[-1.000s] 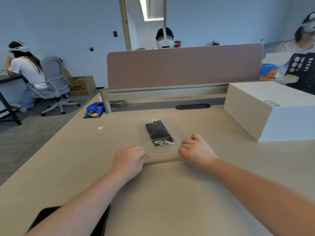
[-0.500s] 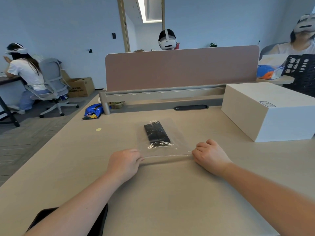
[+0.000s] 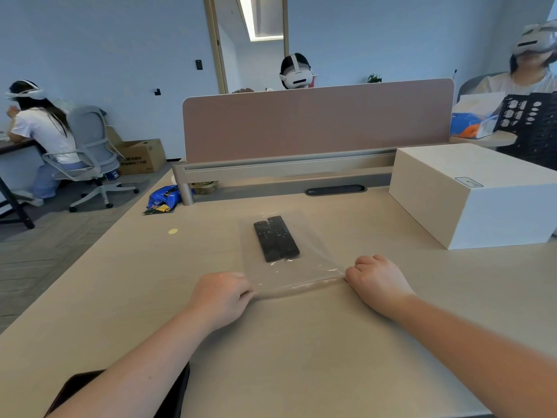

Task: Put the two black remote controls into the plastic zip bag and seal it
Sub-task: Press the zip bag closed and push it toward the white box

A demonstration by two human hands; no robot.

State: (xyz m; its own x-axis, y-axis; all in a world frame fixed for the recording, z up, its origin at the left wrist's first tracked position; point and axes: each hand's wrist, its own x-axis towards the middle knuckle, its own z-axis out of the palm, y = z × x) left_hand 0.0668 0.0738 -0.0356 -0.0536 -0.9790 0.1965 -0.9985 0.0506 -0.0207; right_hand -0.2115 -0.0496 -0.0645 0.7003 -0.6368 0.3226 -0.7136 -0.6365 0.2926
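Observation:
A clear plastic zip bag (image 3: 313, 268) lies flat on the wooden desk (image 3: 301, 342) in front of me. Two black remote controls (image 3: 276, 238) rest side by side inside it, toward its far end. My left hand (image 3: 221, 297) pinches the near left corner of the bag at the zip strip. At the near right corner, my right hand (image 3: 376, 280) has its fingers closed on the same strip. The zip edge stretches straight between both hands.
A large white box (image 3: 470, 194) stands on the desk at the right. A pink divider screen (image 3: 316, 119) runs across the back. A dark flat object (image 3: 177, 393) lies under my left forearm. A blue snack packet (image 3: 162, 199) sits at the far left edge. Other people sit around.
My right hand has slid rightward along the bag's near edge from the middle to the right corner. The left hand has stayed at the left corner.

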